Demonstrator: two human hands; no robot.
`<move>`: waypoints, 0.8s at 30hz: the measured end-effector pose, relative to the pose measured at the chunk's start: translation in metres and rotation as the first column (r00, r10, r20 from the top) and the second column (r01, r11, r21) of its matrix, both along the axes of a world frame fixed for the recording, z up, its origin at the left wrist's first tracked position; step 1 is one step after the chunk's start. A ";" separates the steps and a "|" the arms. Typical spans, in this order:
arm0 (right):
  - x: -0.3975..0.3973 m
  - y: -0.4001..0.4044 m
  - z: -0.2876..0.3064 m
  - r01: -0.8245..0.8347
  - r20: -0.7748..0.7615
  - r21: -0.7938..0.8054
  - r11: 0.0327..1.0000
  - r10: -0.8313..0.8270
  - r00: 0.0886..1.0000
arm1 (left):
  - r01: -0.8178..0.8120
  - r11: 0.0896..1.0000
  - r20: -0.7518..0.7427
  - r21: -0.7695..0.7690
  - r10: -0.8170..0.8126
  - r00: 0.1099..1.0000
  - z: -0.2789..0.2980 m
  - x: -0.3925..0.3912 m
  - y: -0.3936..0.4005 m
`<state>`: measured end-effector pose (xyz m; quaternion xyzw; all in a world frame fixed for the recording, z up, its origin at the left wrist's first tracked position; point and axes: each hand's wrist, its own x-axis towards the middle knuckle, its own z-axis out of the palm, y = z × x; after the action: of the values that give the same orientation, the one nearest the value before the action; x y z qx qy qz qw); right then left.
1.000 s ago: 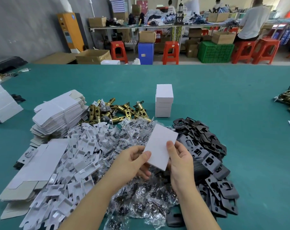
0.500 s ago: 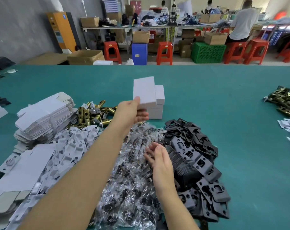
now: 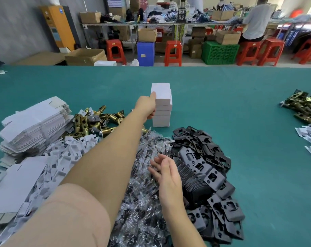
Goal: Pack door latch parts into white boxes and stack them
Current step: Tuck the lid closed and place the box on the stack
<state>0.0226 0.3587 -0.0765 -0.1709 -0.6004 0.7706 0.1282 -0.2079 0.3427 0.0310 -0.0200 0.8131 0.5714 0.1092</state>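
— Any room around the stack of white boxes (image 3: 161, 111)?

— Behind it and to its right, open green table (image 3: 222, 97). To its left lie brass latches (image 3: 96, 120), with flat cartons (image 3: 35, 125) farther left.

— And in front of it?

— Crowded — clear bags (image 3: 144, 175), black plates (image 3: 204, 166), and the outstretched left arm (image 3: 106, 166) crossing them.
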 end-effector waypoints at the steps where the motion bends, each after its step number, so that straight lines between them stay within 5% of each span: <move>1: 0.000 0.000 0.000 0.001 -0.003 0.003 1.000 -0.001 1.000 | 0.006 1.000 -0.010 -0.014 -0.006 1.000 -0.001 -0.001 -0.001; 6: 0.001 0.000 -0.001 0.008 -0.012 0.004 1.000 -0.008 1.000 | 0.018 1.000 -0.003 -0.023 -0.018 1.000 0.000 0.000 0.003; 24: -0.002 0.000 -0.005 0.019 -0.026 0.008 1.000 -0.018 0.999 | -0.063 0.925 0.209 0.376 -0.019 0.978 0.016 0.015 0.024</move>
<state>0.0208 0.3590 -0.0813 -0.1661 -0.6002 0.7691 0.1437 -0.1929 0.3669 0.0466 -0.0676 0.6706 0.7140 0.1894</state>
